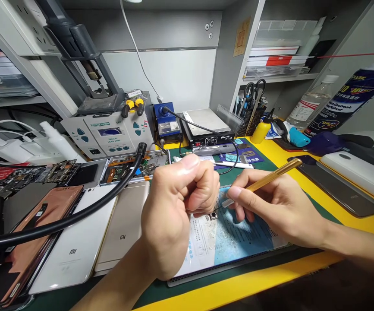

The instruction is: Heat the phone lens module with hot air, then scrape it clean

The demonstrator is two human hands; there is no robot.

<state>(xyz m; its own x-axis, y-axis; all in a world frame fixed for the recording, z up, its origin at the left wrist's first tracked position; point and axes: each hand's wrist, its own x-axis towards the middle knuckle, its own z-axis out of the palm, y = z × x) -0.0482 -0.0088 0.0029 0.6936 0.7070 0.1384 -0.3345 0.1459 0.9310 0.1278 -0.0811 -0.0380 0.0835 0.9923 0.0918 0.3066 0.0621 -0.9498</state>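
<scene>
The left hand [170, 220] is raised over the near part of the desk [206, 293] with its fingers curled into a fist, thumb uppermost; whether anything sits inside them cannot be told. To its right, the right hand [277, 211] grips a gold pen-like tool [272, 175] between thumb and fingers, slanted so that its pale tip points down and left, toward the fist. Just below the fist's lower edge and near that tip is a small square component [213, 215], dark with a light centre (whether the tip touches it is too fine to make out). Under both hands lies a white-and-blue printed sheet [235, 255], littered with pale crumbs, above a green mat [164, 296]. Left of the left hand, phone backs lie side by side: a gold one [122, 242] nearest the wrist, a white one [73, 246], and a copper one [51, 229] beyond. A thick black hose [86, 216] curves across them. Behind, a shallow tray [111, 162] holds small circuit parts, and a grey hot-air station [111, 134] carries yellow-and-black pliers [133, 107] on top. Farther right are a heating plate [206, 122], a mesh holder [248, 122] with scissors [254, 90], and a yellow bottle [262, 131]. A dark phone [345, 190] lies beyond the right forearm.
</scene>
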